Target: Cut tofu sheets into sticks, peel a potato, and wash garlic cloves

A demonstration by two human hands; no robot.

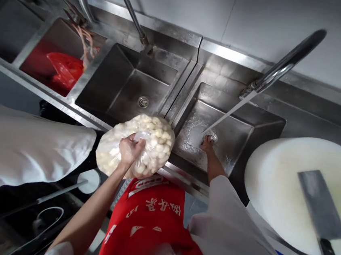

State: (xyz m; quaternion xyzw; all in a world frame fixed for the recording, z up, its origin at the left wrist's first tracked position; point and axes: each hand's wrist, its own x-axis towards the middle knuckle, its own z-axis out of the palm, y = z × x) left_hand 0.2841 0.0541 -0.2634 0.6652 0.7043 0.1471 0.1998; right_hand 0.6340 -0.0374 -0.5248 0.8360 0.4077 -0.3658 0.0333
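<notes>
My left hand (131, 148) grips the gathered top of a clear plastic bag (156, 142) full of small, pale, rounded pieces; their kind I cannot make out. The bag hangs at the front edge of the sinks, above my red apron. Down in the right-hand sink (231, 130), my right hand (207, 143) has its fingers curled at the drain strainer (213, 137). Water runs from the right faucet (287, 62) in a slanting stream and splashes just left of those fingers. Spray partly blurs the fingertips.
A cleaver (321, 204) lies on a round white cutting board (271, 182) at the right. Left of me is another sink (126, 86); farther left, one holds a red plastic bag (67, 70) and pale poultry feet. Another person's white sleeve (34, 145) comes in from the left.
</notes>
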